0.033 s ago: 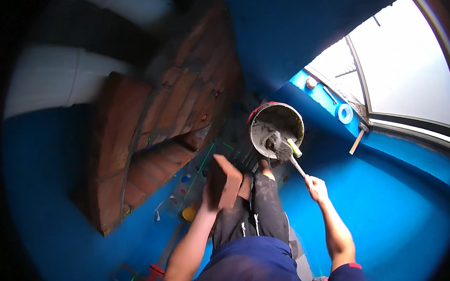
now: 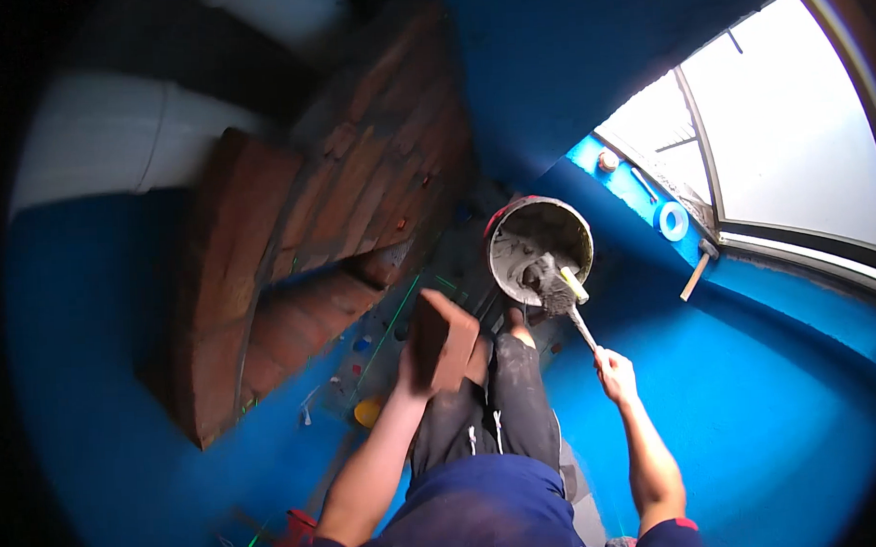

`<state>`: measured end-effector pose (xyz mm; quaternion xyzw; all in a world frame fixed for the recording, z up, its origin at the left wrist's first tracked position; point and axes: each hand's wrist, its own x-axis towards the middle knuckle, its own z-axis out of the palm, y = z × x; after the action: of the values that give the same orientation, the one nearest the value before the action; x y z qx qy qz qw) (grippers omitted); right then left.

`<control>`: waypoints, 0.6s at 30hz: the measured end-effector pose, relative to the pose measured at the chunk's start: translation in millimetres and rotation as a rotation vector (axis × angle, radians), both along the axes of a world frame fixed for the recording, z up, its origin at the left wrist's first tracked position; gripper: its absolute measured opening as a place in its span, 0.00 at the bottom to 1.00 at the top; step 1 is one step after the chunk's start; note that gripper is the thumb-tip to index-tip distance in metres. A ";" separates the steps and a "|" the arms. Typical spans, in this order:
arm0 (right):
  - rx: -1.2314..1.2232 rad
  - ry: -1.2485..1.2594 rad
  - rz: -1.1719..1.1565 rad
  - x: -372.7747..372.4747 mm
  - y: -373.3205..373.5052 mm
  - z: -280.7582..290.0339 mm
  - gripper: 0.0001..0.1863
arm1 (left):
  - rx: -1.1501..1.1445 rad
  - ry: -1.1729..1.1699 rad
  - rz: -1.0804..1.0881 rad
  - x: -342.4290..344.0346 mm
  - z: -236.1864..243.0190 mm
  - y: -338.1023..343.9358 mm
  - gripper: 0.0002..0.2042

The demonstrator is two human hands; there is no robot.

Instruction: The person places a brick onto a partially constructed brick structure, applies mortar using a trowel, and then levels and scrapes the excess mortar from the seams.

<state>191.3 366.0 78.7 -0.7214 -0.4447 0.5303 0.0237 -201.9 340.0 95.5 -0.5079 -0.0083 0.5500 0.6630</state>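
My left hand (image 2: 410, 371) grips a reddish-brown brick (image 2: 448, 345), held up in front of my left leg. Its fingers are mostly behind the brick. My right hand (image 2: 615, 371) is closed around the light handle of a mortar-caked hand tool (image 2: 577, 317). The tool's grey head rests at the near rim of a round bucket (image 2: 589, 232) with wet grey mortar (image 2: 523, 271) inside. What shape that head has I cannot tell under the mortar. A short yellow-green handle (image 2: 574, 286) lies over the same rim, beside the tool.
To the left rises brickwork (image 2: 358, 194) with a stepped recess. Blue wall surfaces (image 2: 751, 388) surround me. On the window ledge at right are a roll of tape (image 2: 671, 221), a small round container (image 2: 608, 161) and a wooden-handled hammer (image 2: 696, 270). A yellow round object (image 2: 367, 413) sits on the littered floor.
The brick in my left hand has shifted slightly up and to the right. My right hand has dropped a few pixels, still on the tool. The whole view has moved slightly.
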 end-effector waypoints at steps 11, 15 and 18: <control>0.480 0.239 -0.264 -68.9 -119.3 95.4 0.10 | -0.167 0.789 -0.491 76.7 10.3 65.4 0.27; 0.719 0.092 -0.104 -100.0 -111.0 82.8 0.19 | -0.190 0.809 -0.654 110.1 25.7 82.5 0.25; 0.781 0.073 -0.155 -108.9 -114.5 71.2 0.19 | -0.107 0.781 -0.677 114.1 32.2 80.3 0.27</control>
<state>82.4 251.5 149.9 -0.6702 -0.5559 0.3435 0.3518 -87.8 420.4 127.7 -0.2723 0.4326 0.4531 0.7303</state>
